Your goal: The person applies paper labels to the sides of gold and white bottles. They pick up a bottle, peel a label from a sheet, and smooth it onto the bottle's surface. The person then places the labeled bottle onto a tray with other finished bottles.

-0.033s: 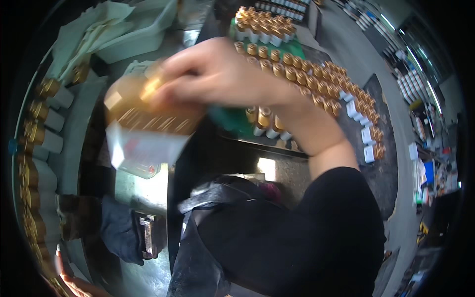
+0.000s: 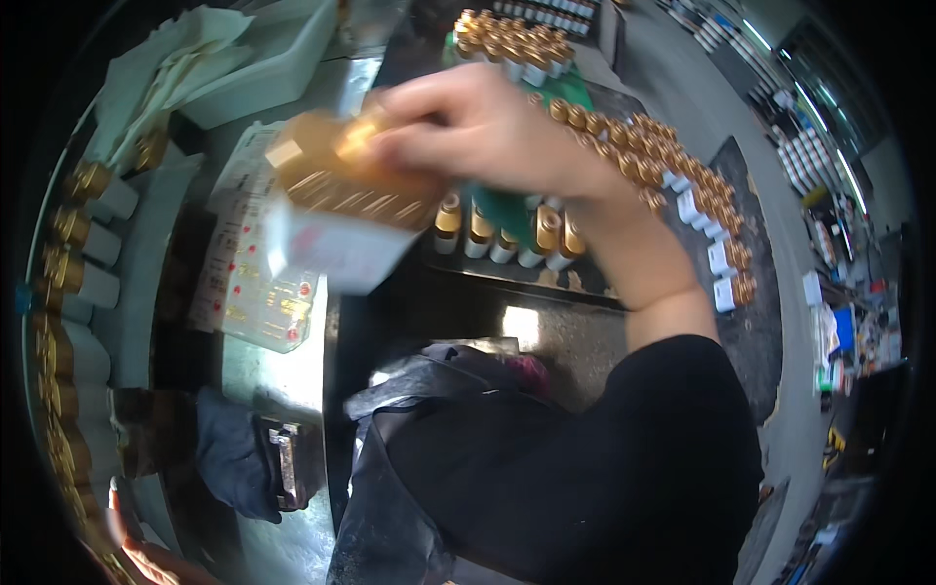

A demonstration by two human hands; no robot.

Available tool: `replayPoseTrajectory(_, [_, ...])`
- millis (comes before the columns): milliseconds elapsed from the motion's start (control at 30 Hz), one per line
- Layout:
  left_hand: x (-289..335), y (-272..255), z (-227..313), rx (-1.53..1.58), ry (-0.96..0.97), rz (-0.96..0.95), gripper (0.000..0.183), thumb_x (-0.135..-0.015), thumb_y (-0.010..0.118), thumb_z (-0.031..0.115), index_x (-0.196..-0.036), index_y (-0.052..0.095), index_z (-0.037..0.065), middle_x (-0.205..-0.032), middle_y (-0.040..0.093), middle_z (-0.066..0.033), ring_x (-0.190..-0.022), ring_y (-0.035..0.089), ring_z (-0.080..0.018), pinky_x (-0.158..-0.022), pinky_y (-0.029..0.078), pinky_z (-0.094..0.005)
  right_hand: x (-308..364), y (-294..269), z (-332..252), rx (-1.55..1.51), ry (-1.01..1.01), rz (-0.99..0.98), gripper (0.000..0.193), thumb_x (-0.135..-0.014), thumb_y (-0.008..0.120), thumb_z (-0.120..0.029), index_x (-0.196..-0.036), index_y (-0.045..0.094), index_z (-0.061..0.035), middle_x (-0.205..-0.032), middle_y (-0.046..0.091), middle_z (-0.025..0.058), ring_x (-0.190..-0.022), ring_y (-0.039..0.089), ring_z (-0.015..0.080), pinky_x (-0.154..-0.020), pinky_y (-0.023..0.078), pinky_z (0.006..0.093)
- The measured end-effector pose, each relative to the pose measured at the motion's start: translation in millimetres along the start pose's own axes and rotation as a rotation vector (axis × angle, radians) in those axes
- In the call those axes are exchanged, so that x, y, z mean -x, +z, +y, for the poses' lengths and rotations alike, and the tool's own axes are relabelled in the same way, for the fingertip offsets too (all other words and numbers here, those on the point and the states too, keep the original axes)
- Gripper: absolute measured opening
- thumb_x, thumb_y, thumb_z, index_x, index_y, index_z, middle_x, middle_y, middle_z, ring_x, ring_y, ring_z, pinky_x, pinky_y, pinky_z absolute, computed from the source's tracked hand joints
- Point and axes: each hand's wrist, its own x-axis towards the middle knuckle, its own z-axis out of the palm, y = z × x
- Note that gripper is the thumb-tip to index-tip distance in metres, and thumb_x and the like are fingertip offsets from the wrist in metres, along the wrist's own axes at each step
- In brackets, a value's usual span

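Well, my right hand (image 2: 473,132) pinches the gold-and-white container (image 2: 353,200) by its gold neck (image 2: 359,142) at ten o'clock; a firm, centred grip should stop it swinging. At eight o'clock, I cannot tell whether my left hand (image 2: 151,562) holds anything.

Gold-and-white container (image 2: 349,216), black sleeve (image 2: 673,395)

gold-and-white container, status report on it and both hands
Right hand gripping gold-and-white container at its gold end. Left hand at lower-left edge, grip unclear. Container blurred, partly hiding red-dotted panel.
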Motion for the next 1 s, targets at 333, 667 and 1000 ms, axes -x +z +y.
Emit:
replayPoseTrajectory(333, [-44.3, 51.3, 13.3, 0.142, 0.061, -0.103, 0.061, -0.103, 0.027, 0.045, -0.138, 0.048, 0.000, -0.137, 0.052, -0.0164, -0.129, 0.048, -0.0280, -0.107, 0.038, -0.0389, 291.9, -136.9, 195.8, 0.989, 0.971, 0.485, 0.043, -0.084, 0.066, -0.047, -0.067, 0.064, -0.0076, -0.066, 0.063, 0.0169, -0.067, 0.065, 0.0343, -0.063, 0.049, 0.0442])
replayPoseTrajectory(667, [-59.5, 54.5, -4.9, 0.151, -0.006, -0.212, 0.059, -0.103, 0.028, 0.044, -0.139, 0.048, 0.002, -0.136, 0.053, -0.0162, -0.129, 0.047, -0.0273, -0.107, 0.038, -0.0377, 392.5, -71.8, 317.4, 0.780, 1.423, 0.494, 0.032, -0.084, 0.068, -0.045, -0.092, 0.073, -0.0137, -0.093, 0.070, 0.0171, -0.092, 0.068, 0.0362, -0.081, 0.054, 0.0448])
replayPoseTrajectory(1000, [-37.6, 61.6, 122.7, 0.030, 0.009, -0.281, 0.043, -0.102, 0.041, 0.034, -0.124, 0.062, 0.005, -0.125, 0.060, -0.0121, -0.119, 0.054, -0.0255, -0.102, 0.040, -0.0363, 347.3, -94.2, 325.8, 0.775, 1.468, 0.129, 0.031, -0.086, 0.058, -0.035, -0.096, 0.071, -0.0088, -0.098, 0.069, 0.0165, -0.093, 0.066, 0.0348, -0.078, 0.051, 0.0463])
